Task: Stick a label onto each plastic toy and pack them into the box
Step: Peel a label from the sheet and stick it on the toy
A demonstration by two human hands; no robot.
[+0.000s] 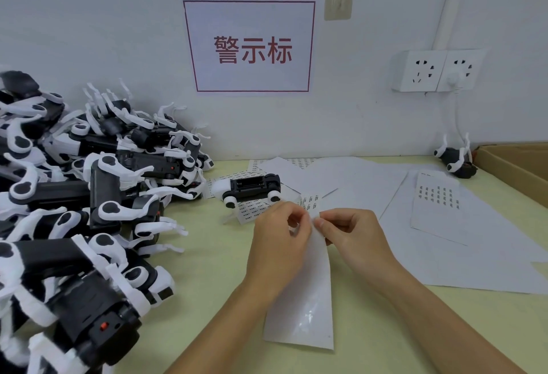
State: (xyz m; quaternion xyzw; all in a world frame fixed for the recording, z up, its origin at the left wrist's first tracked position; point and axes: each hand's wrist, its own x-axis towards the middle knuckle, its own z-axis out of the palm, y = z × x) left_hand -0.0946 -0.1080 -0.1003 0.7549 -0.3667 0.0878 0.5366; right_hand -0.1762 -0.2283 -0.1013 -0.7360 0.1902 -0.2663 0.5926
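A strip of label backing paper (pixel 302 299) lies on the table in front of me, its far end lifted. My left hand (pixel 278 240) and my right hand (pixel 353 234) both pinch that far end with fingertips close together. Just beyond my hands a black and white plastic toy (pixel 249 188) lies upside down on a sheet of small labels (pixel 252 209). A big heap of the same toys (pixel 83 195) fills the left side. One more toy (pixel 456 160) lies at the far right beside the cardboard box (pixel 516 166).
Several white sheets (pixel 370 184) and a partly used label sheet (pixel 439 195) cover the table's right half. A wall with a sign (pixel 252 47) and power sockets (pixel 439 69) stands behind. A white cable hangs from a socket near the far toy.
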